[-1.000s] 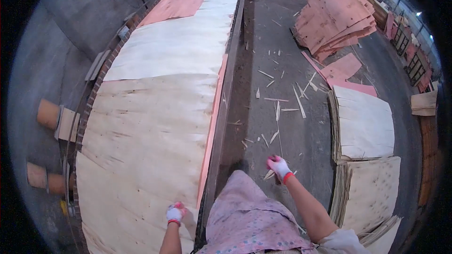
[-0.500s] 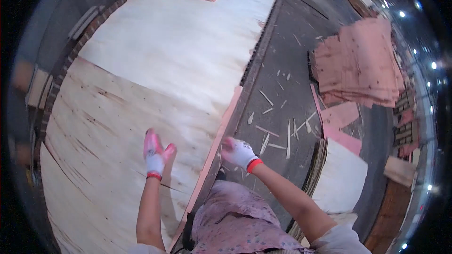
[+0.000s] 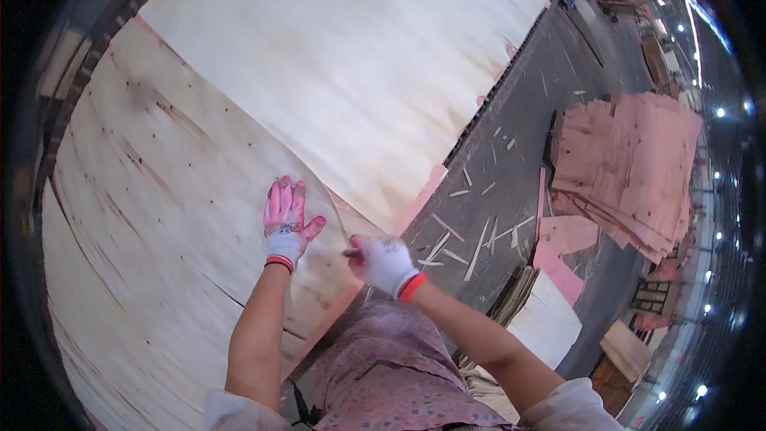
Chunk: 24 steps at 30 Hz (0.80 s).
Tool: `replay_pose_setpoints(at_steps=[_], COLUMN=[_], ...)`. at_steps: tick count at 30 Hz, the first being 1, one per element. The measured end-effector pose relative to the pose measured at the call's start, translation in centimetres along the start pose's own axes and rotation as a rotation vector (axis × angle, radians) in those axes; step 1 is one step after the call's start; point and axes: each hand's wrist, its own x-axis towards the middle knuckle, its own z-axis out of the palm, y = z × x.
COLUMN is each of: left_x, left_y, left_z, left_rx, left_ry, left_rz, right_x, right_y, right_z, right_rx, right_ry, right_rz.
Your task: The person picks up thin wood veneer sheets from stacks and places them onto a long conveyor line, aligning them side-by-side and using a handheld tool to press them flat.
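A pale wood veneer sheet [image 3: 167, 215] with dark knots and cracks covers the near part of the long surface. My left hand [image 3: 286, 215], in a white glove with a pink palm side, lies on it with fingers stretched and thumb apart. My right hand [image 3: 381, 262], in a matching glove, is closed at the sheet's right side, where a thin edge runs up to the fingertips. A small dark bit shows at these fingertips, but what they grip is too small to make out. Beyond lies a whiter veneer sheet [image 3: 343, 72], its near edge meeting the knotty one.
Pink sheeting [image 3: 423, 203] shows along the surface's right edge. Wood slivers [image 3: 479, 247] litter the dark floor on the right. A stack of pinkish veneer sheets [image 3: 626, 164] stands beyond them, and a pile of pale sheets [image 3: 546, 315] is close to my right arm.
My right hand has moved left, from beside the surface's edge onto the knotty sheet's side. My left hand has shifted up and right across the sheet. The view has turned.
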Motion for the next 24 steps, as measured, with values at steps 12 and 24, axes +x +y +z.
replay_pose_setpoints(at_steps=[12, 24], left_x=[0.0, 0.6], left_y=[-1.0, -1.1], left_z=[-0.4, 0.4], left_rx=[-0.044, -0.056], left_ry=[-0.047, 0.068], left_rz=[-0.028, 0.0], right_x=[4.1, 6.2], right_y=[4.1, 3.2], right_z=[-1.1, 1.2], right_rx=[-0.166, -0.64], right_ry=[0.081, -0.17], right_rz=[0.163, 0.064])
